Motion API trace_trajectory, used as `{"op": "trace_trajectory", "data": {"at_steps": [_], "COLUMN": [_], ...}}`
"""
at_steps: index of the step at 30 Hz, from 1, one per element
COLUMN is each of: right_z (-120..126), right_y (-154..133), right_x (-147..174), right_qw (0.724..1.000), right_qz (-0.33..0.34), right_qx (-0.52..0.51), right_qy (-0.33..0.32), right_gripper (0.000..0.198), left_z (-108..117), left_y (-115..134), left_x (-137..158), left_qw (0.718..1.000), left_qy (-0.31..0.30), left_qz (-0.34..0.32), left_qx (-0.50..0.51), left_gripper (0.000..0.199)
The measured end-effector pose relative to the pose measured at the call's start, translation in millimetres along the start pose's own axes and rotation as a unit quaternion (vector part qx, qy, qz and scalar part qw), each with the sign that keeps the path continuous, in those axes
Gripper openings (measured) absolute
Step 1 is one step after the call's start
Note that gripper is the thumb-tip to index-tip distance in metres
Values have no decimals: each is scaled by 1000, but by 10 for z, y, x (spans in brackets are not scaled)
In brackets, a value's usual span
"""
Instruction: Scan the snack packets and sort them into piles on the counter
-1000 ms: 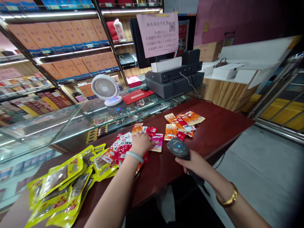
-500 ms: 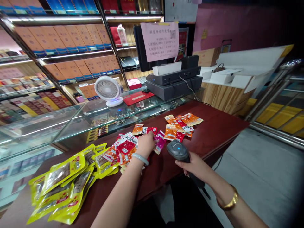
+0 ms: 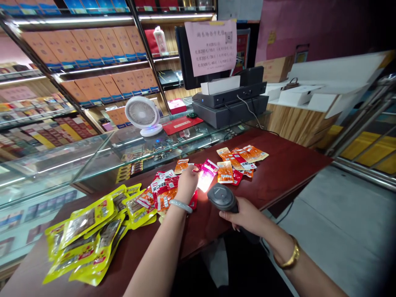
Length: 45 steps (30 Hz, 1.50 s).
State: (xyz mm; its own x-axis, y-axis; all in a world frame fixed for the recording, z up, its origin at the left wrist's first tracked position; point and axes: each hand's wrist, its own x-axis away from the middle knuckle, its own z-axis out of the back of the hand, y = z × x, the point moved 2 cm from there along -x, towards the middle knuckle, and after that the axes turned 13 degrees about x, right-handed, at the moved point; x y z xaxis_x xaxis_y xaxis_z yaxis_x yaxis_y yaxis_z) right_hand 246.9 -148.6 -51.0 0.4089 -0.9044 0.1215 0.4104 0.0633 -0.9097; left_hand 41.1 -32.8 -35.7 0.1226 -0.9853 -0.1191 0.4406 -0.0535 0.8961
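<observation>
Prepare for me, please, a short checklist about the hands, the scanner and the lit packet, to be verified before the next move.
1. Scanner held in the right hand: ok.
2. Bright light falling on the magenta packet: ok, on its lower part.
3. Left hand at the packet: ok, by its left edge; firmness of grip, cannot tell.
4. Packet's printing readable under the light: not ok, glare washes it out.
5. Yellow packets apart from the magenta packet: ok.
</observation>
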Motion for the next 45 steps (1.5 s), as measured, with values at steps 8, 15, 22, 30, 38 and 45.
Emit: {"op": "trace_trajectory", "data": {"at_steps": [8,15,22,30,38,45], "right_z": [94,198,360,301,252,278], "right_y": [101,228,275,297,240,81], "right_x": [-53,-64,-2,-5,58,-72], "right_qw": [999,997,995,996,997,997], "right_qz": [-31,-59,-75,-65,-58,-26], "right_qx": [-17,-23,3,-12,-6,-9], "right_qy": [23,46,67,52,59,74], "right_gripper": [30,32,34,37,37,34], "left_z": [-355,-1141,-1040,-152,0,-72], "left_y": [145,456,535,190,80,268], "left_x": [-340,-788,-734,-784,-794,-680], "left_qw": [994,995,991,890,878,901], "left_qy": [-42,-56,-71,-126,-137,-91], "left_qz": [36,4,-77,-68,-83,-230], "left_qx": [91,80,-86,-433,-451,-356], "left_gripper": [18,23,20,32,61,40]}}
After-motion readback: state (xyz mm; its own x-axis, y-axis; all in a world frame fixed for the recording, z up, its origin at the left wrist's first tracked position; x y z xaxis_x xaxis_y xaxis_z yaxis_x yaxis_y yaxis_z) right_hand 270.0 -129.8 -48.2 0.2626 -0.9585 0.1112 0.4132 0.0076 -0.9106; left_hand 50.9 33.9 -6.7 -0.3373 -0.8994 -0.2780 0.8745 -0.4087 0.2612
